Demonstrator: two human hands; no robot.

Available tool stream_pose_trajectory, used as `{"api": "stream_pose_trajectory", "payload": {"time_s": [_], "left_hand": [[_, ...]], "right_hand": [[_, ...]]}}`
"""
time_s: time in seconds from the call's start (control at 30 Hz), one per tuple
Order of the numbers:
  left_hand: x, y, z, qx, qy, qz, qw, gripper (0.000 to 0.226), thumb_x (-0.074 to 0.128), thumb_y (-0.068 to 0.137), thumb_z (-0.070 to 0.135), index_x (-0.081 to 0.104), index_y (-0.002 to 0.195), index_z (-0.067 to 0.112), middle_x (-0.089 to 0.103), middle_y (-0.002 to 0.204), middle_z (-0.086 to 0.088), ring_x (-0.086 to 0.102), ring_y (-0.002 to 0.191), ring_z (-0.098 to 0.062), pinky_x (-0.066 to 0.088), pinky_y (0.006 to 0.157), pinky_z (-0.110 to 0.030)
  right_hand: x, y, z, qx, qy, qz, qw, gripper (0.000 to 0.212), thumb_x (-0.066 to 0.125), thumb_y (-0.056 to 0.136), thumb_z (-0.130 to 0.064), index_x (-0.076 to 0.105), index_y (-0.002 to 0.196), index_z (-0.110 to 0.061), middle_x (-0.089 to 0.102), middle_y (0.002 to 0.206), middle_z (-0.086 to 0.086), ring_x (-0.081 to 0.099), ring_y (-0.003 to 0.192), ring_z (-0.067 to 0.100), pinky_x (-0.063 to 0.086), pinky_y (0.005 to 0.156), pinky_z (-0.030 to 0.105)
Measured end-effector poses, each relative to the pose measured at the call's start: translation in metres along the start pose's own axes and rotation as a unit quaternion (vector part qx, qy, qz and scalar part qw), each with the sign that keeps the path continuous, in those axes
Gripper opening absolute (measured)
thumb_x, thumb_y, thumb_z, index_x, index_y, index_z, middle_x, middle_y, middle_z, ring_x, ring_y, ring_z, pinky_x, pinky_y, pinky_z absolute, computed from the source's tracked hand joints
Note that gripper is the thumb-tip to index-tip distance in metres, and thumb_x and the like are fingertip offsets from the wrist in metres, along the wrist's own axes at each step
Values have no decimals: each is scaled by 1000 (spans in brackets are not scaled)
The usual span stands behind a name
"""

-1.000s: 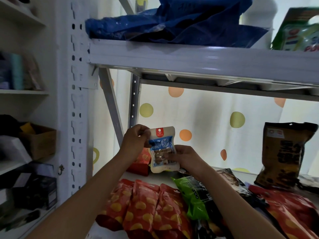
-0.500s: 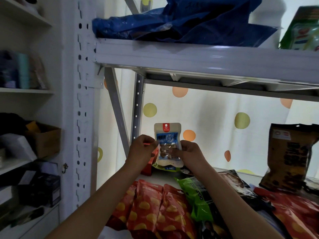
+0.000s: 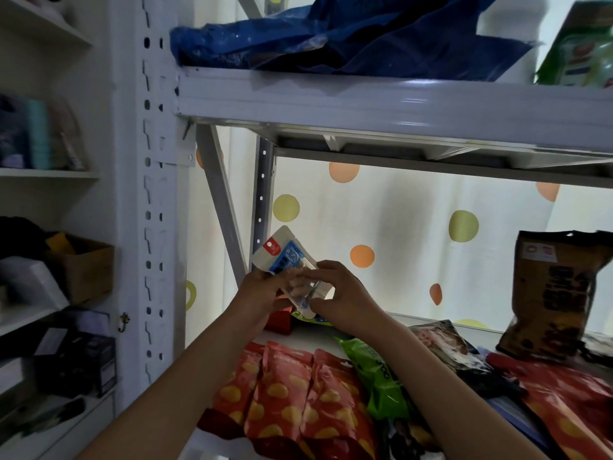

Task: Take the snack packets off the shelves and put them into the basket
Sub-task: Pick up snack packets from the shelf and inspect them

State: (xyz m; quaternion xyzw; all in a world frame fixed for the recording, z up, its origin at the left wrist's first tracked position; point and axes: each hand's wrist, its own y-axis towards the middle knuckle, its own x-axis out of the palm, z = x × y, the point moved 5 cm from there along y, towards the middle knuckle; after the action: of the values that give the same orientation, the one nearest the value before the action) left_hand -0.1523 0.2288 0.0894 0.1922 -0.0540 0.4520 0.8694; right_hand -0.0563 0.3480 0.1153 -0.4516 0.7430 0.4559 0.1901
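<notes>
Hands are meeting at centre frame, above the lower shelf (image 3: 308, 336). Left hand (image 3: 262, 293) is gripping the small white packet (image 3: 285, 257) from the left, fingers curled round its lower edge. Right hand (image 3: 345, 297) is pinching the same packet from the right, thumb and fingers closing on its clear lower portion. The packet is sitting tilted, top corner leaning toward the upper left of the frame, red logo and blue label facing the camera; it is being held clear of the shelf surface.

Below the hands, in the lower centre of the frame, red packets with yellow spots (image 3: 292, 400) are lying flat in a row, overlapping one another. Just right of them a green packet (image 3: 378, 373) is lying flat, partly covered by the right forearm. A dark photo-printed packet (image 3: 444, 346) is lying beyond it. At the right edge a brown bag (image 3: 560, 293) is standing upright against the dotted curtain (image 3: 398, 210). More red packaging (image 3: 570, 403) is lying in the lower right corner.

On the upper shelf (image 3: 365, 97), at the top of the frame, a crumpled blue bag (image 3: 348, 34) is resting; a green box (image 3: 580, 51) is showing at the upper right, cropped. At the left of the frame, a cardboard box (image 3: 86, 267) is sitting on a separate white shelving unit (image 3: 49, 174); other items there are too dim to identify.
</notes>
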Motion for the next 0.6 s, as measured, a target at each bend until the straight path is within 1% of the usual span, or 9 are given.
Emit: {"api": "stream_pose_trajectory", "payload": {"time_s": [0.1,0.13,0.2,0.23,0.3,0.37,0.43,0.5,0.6], "left_hand": [[-7,-1,-2,-5,-2,5,1000,29,61,93,13,59,121,14,71,110,-14,69,100,-31,58,82,-48],[-9,-1,-3,-5,2,13,1000,29,62,92,12,59,121,13,71,109,-13,70,98,-31,59,80,-47],[-12,-2,-4,-11,3,31,999,29,62,92,11,60,120,11,72,106,-13,71,94,-30,60,72,-41],[-15,-2,-6,-22,0,42,999,28,62,92,14,60,120,11,72,105,-14,71,93,-30,61,70,-40],[-20,-2,-9,-59,-10,63,996,28,59,95,24,60,120,10,72,105,-16,71,93,-31,60,74,-44],[-23,-3,-11,-94,-18,68,993,32,52,98,34,61,117,10,73,104,-16,71,93,-32,59,78,-46],[-25,-4,-11,-109,-14,69,992,32,51,98,34,61,116,8,72,103,-19,72,90,-32,60,75,-44],[-27,-6,-11,-115,9,82,990,29,55,97,26,60,116,5,71,102,-22,72,85,-33,61,70,-43],[-33,-8,-11,-105,107,99,984,31,61,93,14,59,120,-1,69,103,-22,70,89,-33,58,81,-49]], "right_hand": [[6,1,7,15,-3,-4,1000,56,66,70,-19,64,125,-30,46,125,-4,55,109,19,52,93,40],[8,2,9,15,-1,-5,1000,54,68,72,-13,64,124,-27,46,121,-3,57,104,18,53,90,38],[12,4,12,8,-3,-7,1000,52,71,72,-11,64,122,-23,48,117,-3,56,102,15,53,84,27],[14,4,12,2,-10,-9,1000,51,74,72,-16,64,122,-23,49,117,-3,54,103,13,50,80,20],[18,4,10,-15,-37,-9,999,52,80,71,-38,61,118,-24,51,115,-6,52,101,9,42,75,11],[21,3,9,-19,-64,-11,998,58,79,69,-54,57,115,-25,51,116,-9,53,98,8,41,74,14],[23,2,11,-16,-78,-9,997,52,77,71,-50,55,112,-26,50,116,-9,54,97,10,44,77,21],[25,2,13,-11,-83,-11,996,40,73,75,-37,57,109,-25,53,114,-7,56,100,14,47,81,25],[28,2,16,14,-81,-43,996,26,66,78,-21,64,104,-22,64,110,-3,59,102,17,48,84,29]]}}
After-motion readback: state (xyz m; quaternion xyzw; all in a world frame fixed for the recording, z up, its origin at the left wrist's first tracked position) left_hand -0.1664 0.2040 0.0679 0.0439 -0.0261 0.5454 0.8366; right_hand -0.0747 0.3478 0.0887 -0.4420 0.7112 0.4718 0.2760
